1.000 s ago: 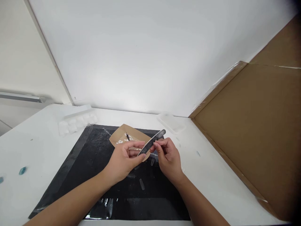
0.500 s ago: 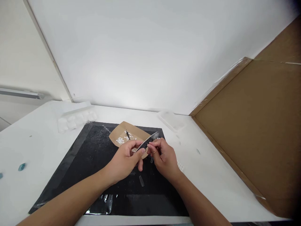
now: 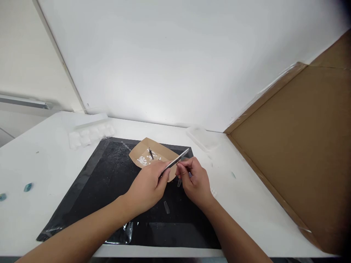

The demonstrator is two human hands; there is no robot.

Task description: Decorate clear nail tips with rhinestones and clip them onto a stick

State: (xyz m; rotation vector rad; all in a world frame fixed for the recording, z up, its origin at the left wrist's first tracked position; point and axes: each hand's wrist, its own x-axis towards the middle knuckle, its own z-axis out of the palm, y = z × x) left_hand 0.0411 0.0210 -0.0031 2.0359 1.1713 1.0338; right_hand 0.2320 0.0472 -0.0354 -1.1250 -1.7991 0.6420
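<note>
A dark nail file (image 3: 176,159) with a pale edge slants up to the right, gripped between the thumb and fingers of my left hand (image 3: 148,186). Close against its lower side, my right hand (image 3: 196,179) is closed in a pinch. Whatever sits between those fingertips is too small and covered to name. One clear false nail tip (image 3: 167,207) lies on the black mat (image 3: 109,186) below my hands. Another clear tip (image 3: 179,182) shows just under my right fingers. Behind the hands stands a brown paper tray (image 3: 139,148) holding small white pieces (image 3: 142,160) and a thin black item.
A white moulded tray (image 3: 90,134) stands at the back left, and a shallow white tray (image 3: 203,138) at the back right. Two blue-green pieces (image 3: 28,187) lie on the left. A brown cardboard panel (image 3: 296,146) borders the right side.
The nail file has turned from showing its dark face to nearly edge-on. My left fingers have folded in behind it. The right hand keeps its pinch beside the file.
</note>
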